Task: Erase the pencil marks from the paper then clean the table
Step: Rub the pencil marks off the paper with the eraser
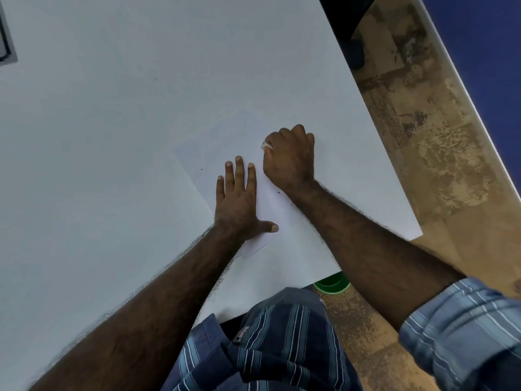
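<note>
The paper (225,153) is white and nearly blends into the pale worktop (98,122), lying under both hands with a few short dark pencil marks (201,169) just left of the left hand's fingers. A small tag on the trousers carries writing too blurred to read. The left hand (239,198) lies flat, fingers straight, thumb spread, pressing the sheet. The right hand (290,156) is fisted round a white eraser (266,145), knuckles up, on the paper.
</note>
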The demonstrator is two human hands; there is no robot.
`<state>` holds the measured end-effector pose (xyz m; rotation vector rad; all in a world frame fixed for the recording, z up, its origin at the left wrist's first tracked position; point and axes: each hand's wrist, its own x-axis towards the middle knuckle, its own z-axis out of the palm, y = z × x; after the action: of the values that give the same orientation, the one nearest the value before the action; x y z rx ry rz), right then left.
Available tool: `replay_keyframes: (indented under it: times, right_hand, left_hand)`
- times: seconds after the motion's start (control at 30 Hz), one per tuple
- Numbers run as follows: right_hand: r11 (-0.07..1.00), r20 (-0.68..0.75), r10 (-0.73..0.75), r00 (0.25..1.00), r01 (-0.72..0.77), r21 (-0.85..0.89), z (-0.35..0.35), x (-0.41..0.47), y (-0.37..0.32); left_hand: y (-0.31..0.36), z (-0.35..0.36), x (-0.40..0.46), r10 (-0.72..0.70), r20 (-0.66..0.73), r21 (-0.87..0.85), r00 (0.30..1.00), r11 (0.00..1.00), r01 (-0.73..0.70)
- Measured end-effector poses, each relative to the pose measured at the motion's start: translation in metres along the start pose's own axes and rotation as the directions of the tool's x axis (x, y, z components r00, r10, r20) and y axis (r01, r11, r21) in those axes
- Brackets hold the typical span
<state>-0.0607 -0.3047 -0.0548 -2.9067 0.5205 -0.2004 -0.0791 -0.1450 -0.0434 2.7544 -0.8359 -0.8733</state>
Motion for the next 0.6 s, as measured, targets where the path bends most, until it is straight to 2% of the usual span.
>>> replay_keyframes:
  times: [0.2,0.3,0.5,0.6]
  right_hand:
    - [0.992,0.043,-0.129,0.991,0.128,0.018,-0.001,-0.037,-0.005]
    - [0.992,0.001,-0.128,0.992,0.128,0.006,0.005,-0.019,-0.001]
    - [0.999,-0.006,-0.015,1.000,0.015,0.032,0.005,0.022,-0.004]
    - [0.993,0.045,-0.106,0.993,0.104,0.056,0.004,0.014,-0.011]
  left_hand:
    - [-0.003,0.002,-0.001,0.014,-0.030,-0.021,0.999,1.000,-0.015]
    - [-0.003,0.003,0.001,0.011,-0.028,-0.012,1.000,1.000,-0.011]
    - [-0.003,0.005,0.003,0.003,-0.011,-0.008,1.000,1.000,-0.004]
    - [-0.003,0.005,0.003,0.006,-0.014,-0.020,1.000,1.000,-0.006]
